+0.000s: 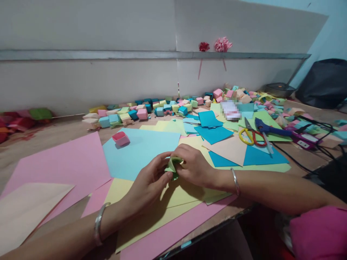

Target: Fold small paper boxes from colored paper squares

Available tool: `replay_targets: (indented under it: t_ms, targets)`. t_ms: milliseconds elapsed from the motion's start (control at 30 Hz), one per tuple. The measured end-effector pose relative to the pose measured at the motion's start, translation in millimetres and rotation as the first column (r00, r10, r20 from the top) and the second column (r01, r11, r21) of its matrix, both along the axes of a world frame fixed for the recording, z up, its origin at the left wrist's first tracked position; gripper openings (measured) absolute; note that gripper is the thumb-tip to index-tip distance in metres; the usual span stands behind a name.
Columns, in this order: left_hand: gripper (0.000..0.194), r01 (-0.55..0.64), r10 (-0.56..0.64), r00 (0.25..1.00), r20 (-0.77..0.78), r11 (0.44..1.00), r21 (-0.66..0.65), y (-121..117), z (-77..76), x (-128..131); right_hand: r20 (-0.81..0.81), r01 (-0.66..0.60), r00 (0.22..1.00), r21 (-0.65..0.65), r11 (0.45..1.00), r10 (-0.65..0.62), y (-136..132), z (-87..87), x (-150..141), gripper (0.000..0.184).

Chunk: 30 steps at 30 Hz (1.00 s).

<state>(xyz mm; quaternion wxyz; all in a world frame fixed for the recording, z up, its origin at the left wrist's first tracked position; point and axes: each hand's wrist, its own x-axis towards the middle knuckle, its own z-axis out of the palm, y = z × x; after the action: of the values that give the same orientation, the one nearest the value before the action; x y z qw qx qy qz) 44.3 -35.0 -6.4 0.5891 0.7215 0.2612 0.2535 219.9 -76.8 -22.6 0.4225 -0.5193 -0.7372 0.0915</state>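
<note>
A small folded green paper piece [172,167] is pinched between both my hands above the yellow sheets [151,216] near the table's front edge. My left hand [148,184] grips it from the left with fingers closed on its lower edge. My right hand [193,167] holds it from the right, fingers curled over its top. Each wrist wears a silver bangle. A finished pink paper cube [120,138] sits on a light blue sheet [141,150] just beyond my hands.
Large pink sheets [62,162] lie at left. Several coloured paper cubes [151,108] run along the back wall. Scissors with yellow and red handles [251,135], a blue glue gun [268,130] and black cables [311,144] lie at right. Two paper flowers [217,45] sit on a ledge.
</note>
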Motion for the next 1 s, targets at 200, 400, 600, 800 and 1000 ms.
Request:
replay_targets:
  t_ms: [200,400,600,800,1000]
  targets:
    - [0.043,-0.073,0.113,0.986,0.123,0.954,-0.292,6.9,-1.3,1.2,-0.144,0.064,0.987,-0.043,0.997,-0.070,1.4,3.0,1.0,0.029]
    - [0.030,-0.131,0.178,0.978,0.106,0.929,-0.347,7.3,-2.2,2.8,-0.258,0.091,0.958,-0.150,0.985,-0.128,4.3,-1.4,2.0,0.025]
    - [0.021,-0.236,0.263,0.963,0.064,0.930,-0.283,8.6,-3.5,3.9,-0.116,0.032,0.992,-0.085,0.996,-0.042,-0.7,0.2,1.8,0.015]
    - [0.018,-0.251,0.266,0.963,0.039,0.940,-0.230,8.3,-3.4,4.6,-0.045,-0.017,0.999,-0.058,0.998,0.015,-7.8,4.9,-1.3,0.020]
    - [0.021,-0.202,0.217,0.975,0.048,0.954,-0.220,8.0,-2.8,3.9,-0.069,0.025,0.997,-0.024,0.999,-0.027,-6.6,5.5,-0.8,0.016]
